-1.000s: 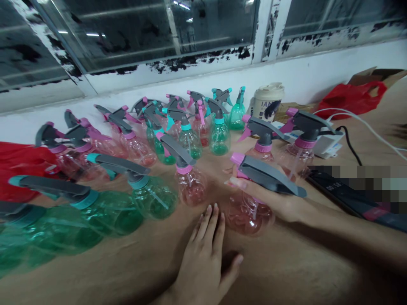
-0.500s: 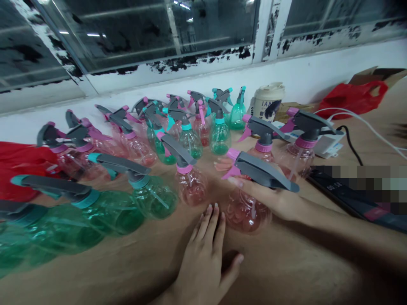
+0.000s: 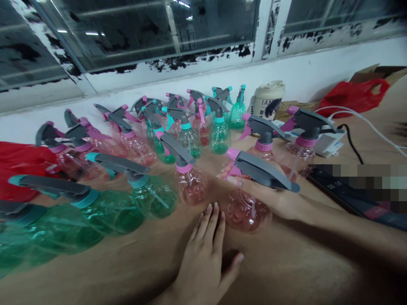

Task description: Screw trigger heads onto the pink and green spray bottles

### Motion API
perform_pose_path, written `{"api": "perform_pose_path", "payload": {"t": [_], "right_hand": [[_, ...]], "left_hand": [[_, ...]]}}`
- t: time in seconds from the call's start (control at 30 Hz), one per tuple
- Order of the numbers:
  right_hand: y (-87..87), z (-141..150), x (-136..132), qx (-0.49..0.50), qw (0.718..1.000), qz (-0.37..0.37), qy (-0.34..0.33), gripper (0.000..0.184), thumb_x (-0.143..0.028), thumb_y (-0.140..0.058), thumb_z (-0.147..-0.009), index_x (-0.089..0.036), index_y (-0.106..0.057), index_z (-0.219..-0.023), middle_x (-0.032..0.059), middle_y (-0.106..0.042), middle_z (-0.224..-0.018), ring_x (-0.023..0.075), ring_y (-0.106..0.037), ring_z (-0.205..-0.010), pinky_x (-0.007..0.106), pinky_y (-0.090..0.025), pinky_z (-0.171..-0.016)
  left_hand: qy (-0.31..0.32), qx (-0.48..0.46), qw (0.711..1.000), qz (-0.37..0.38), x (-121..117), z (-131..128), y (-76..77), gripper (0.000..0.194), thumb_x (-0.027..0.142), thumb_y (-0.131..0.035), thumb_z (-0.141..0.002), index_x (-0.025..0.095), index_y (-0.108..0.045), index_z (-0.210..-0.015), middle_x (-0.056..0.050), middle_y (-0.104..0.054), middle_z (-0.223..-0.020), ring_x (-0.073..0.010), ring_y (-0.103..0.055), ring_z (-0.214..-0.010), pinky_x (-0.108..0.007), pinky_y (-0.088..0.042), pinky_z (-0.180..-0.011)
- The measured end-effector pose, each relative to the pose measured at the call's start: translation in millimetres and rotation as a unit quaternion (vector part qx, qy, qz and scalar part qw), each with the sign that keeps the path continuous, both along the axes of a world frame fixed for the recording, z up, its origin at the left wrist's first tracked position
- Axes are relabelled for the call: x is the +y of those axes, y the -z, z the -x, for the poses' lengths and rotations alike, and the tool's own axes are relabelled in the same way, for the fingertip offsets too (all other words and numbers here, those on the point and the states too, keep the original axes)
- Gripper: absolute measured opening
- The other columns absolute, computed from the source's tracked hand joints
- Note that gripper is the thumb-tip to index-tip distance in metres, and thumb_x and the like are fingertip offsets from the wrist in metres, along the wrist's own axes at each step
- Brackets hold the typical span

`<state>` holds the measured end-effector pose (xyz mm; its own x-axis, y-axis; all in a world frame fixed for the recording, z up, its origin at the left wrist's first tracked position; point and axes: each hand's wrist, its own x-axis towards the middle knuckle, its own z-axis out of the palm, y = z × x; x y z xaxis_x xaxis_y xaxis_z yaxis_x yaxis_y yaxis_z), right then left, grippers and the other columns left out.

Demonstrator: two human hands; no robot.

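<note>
My left hand (image 3: 205, 250) lies flat on the table, palm down, with its thumb apart and nothing in it. Its fingertips point toward a small pink spray bottle (image 3: 191, 186) with a grey and pink trigger head. Just to the right, my right hand (image 3: 270, 195) is wrapped around the neck of another pink spray bottle (image 3: 248, 216), which stands upright on the table. That bottle's grey head (image 3: 262, 169) hides part of the hand, and the fingertips show beside the pink trigger. On the left, several green spray bottles (image 3: 155, 199) with turquoise collars stand in a row.
More pink and green spray bottles (image 3: 219, 135) crowd the back by the wall. A paper cup (image 3: 269, 99), a red bag (image 3: 352, 99), white cables and a dark phone (image 3: 343, 190) are on the right. Another red bag (image 3: 25, 169) lies at the left edge.
My right hand's fingertips have drawn in closer to the trigger of the pink spray bottle. My left hand and the other bottles have stayed in place.
</note>
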<state>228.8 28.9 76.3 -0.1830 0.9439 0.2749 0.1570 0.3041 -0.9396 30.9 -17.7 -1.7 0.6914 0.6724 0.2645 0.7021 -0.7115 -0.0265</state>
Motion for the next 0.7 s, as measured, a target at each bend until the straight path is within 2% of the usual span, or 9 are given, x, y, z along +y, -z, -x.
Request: {"api": "perform_pose_path", "payload": {"t": [0.2,0.33,0.43,0.6,0.7], "right_hand": [[10.1,-4,0,-0.017,0.999,0.049,0.012,0.027,-0.039,-0.058,-0.082,-0.024,-0.067,-0.103,0.0041,-0.072,-0.096,0.0231,-0.067,-0.091,0.038,-0.054,-0.085],[12.0,-3,2,-0.024,0.999,0.017,0.041,0.022,-0.038,-0.059,-0.081,-0.022,-0.068,-0.093,0.0048,-0.07,-0.093,0.0209,-0.067,-0.083,0.035,-0.056,-0.076],[6.5,-2,1,-0.032,0.998,-0.006,0.06,0.021,-0.039,-0.061,-0.079,-0.021,-0.066,-0.087,0.005,-0.068,-0.09,0.0181,-0.065,-0.076,0.031,-0.055,-0.068],[-4.8,-1,-3,-0.058,0.994,-0.045,0.086,0.022,-0.04,-0.065,-0.076,-0.019,-0.06,-0.071,-0.0005,-0.062,-0.066,0.0127,-0.058,-0.058,0.025,-0.05,-0.054],[-5.6,-1,-4,-0.041,0.997,-0.035,0.059,0.022,-0.042,-0.061,-0.079,-0.021,-0.063,-0.08,0.0012,-0.066,-0.075,0.0155,-0.063,-0.069,0.028,-0.053,-0.064]], "left_hand": [[-0.001,0.006,1.0,-0.009,0,0,0.7,0.067,0.048,-0.049,-0.087,0.003,-0.036,-0.136,-0.02,-0.03,-0.144,-0.032,-0.026,-0.134,-0.046,-0.039,-0.1],[0.0,0.003,1.0,-0.011,0,0,0.6,0.067,0.048,-0.049,-0.087,0.003,-0.037,-0.135,-0.021,-0.032,-0.143,-0.0324,-0.028,-0.133,-0.046,-0.041,-0.098],[0.002,0.002,1.0,-0.016,0,0,0.4,0.068,0.049,-0.048,-0.087,0.003,-0.037,-0.135,-0.021,-0.032,-0.143,-0.0325,-0.029,-0.132,-0.046,-0.043,-0.097],[0.004,0.009,1.0,-0.019,1,0,-0.1,0.068,0.049,-0.048,-0.087,0.001,-0.037,-0.135,-0.022,-0.032,-0.143,-0.033,-0.028,-0.133,-0.047,-0.044,-0.096],[0.002,0.01,1.0,-0.016,0,0,0.4,0.068,0.048,-0.048,-0.087,0.001,-0.037,-0.135,-0.023,-0.032,-0.143,-0.033,-0.028,-0.133,-0.047,-0.043,-0.096]]}}
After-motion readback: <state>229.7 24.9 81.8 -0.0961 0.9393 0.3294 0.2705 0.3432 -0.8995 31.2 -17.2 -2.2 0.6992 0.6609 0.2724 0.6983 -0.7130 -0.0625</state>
